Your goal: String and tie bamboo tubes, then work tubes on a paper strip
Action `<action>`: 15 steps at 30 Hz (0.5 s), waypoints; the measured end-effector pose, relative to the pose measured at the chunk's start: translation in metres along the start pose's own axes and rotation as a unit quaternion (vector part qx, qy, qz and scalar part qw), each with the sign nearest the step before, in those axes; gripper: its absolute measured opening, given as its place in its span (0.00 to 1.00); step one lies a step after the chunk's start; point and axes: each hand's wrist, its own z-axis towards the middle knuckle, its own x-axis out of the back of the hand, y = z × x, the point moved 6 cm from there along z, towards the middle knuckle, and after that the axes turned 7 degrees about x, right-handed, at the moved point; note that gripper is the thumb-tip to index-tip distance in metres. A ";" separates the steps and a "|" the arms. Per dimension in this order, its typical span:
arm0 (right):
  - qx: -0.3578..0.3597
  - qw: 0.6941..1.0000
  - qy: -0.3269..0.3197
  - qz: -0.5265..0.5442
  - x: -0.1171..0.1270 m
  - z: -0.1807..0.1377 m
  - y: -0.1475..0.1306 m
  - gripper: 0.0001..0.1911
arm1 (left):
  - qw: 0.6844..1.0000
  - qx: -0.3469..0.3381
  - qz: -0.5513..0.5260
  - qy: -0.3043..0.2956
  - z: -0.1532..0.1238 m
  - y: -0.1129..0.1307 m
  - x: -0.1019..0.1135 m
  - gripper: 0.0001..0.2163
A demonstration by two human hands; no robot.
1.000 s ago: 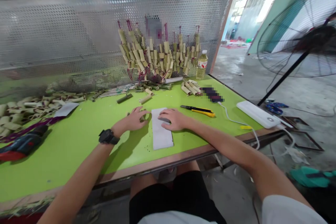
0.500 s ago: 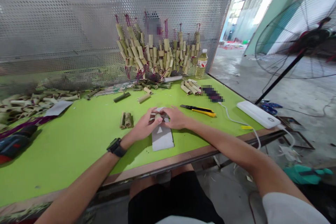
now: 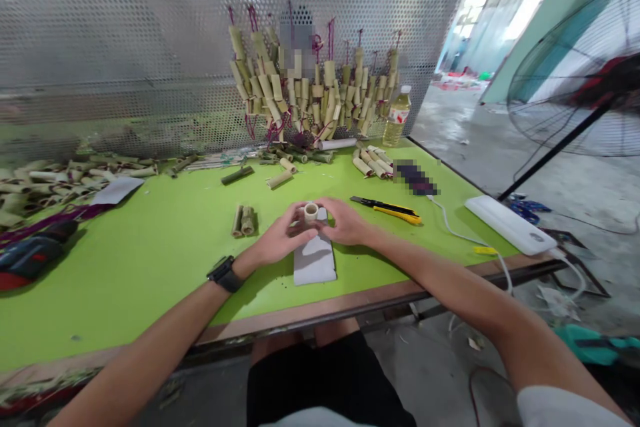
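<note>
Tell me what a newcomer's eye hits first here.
Probably the bamboo tubes hanging in clusters against the perforated metal panel behind the green table. Next, the short tube between the left hand and right hand, over a white pad; then the yellow-and-black cutter to their right.

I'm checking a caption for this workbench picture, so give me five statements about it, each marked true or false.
1. The left hand and right hand hold a bamboo tube between them. True.
2. The right wrist wears a watch. False: the watch is on the left wrist.
3. A white strip lies beneath the hands. True.
4. The cutter is in the left hand. False: the cutter lies on the table.
5. The bottle stands upright. True.
</note>
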 end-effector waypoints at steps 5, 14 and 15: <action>-0.003 0.999 0.013 0.029 0.004 -0.004 -0.002 0.21 | 0.999 -0.031 0.005 0.016 0.000 0.006 0.001 0.24; -0.002 1.000 0.028 0.009 0.011 -0.005 -0.008 0.21 | 0.998 -0.042 0.053 0.007 -0.001 0.015 0.002 0.22; -0.002 1.000 0.028 0.012 0.011 -0.005 -0.008 0.21 | 0.998 -0.044 0.055 0.005 -0.002 0.016 0.002 0.23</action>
